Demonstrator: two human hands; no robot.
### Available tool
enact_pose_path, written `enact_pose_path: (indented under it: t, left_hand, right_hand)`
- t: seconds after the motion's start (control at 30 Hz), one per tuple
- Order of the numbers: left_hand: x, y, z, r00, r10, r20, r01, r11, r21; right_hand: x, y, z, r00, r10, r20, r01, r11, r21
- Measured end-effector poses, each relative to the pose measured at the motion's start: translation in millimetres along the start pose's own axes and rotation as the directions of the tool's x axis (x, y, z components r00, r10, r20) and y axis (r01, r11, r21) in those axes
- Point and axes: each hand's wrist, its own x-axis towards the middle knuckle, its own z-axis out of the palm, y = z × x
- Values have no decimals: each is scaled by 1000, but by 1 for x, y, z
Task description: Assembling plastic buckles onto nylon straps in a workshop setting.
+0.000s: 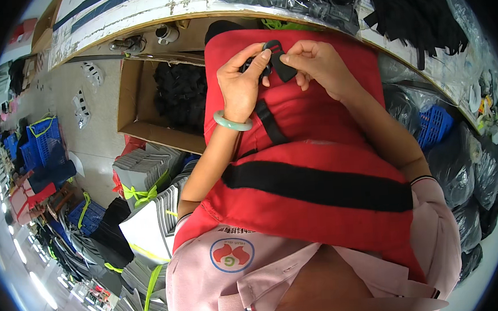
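Note:
Above the red cloth point(320, 108) on my lap, my left hand point(237, 82) grips a black plastic buckle point(272, 46) between thumb and fingers. More black material shows inside that palm, partly hidden by the fingers. A short piece of black webbing point(284, 69) hangs from the buckle. My right hand point(322, 64) pinches this webbing at its edge with thumb and forefinger. A pale green bangle point(232, 121) circles my left wrist. A black strap point(271, 123) lies across the red cloth below the hands.
An open cardboard box point(134, 100) of small black parts point(181, 94) stands left of my lap. The worn white tabletop point(98, 22) curves along the front, with black straps point(417, 14) at its right. Tied grey stacks point(150, 167) lie left; plastic bags point(454, 160) lie right.

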Motion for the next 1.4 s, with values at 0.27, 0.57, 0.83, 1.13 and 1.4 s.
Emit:
enact_pose_path:
  t: [0.27,0.57,0.83,1.13,1.4]
  left_hand:
    - [-4,2,-4,963,234,136,-264,924,277]
    - [-8,7,-11,953,206,221,-254,943,216]
    - [-24,15,-13,912,223,344,-314,919,237]
    - [-34,22,-14,875,315,367,-432,850,301]
    - [-43,28,-22,930,201,307,-306,887,345]
  right_hand:
    - [2,8,-1,999,23,38,-29,985,171]
    - [-4,2,-5,994,6,105,-39,948,317]
    - [-7,3,-6,990,-93,109,86,994,67]
    - [-16,2,4,986,-167,26,164,982,90]
    - [33,19,19,943,-292,-162,304,951,54]
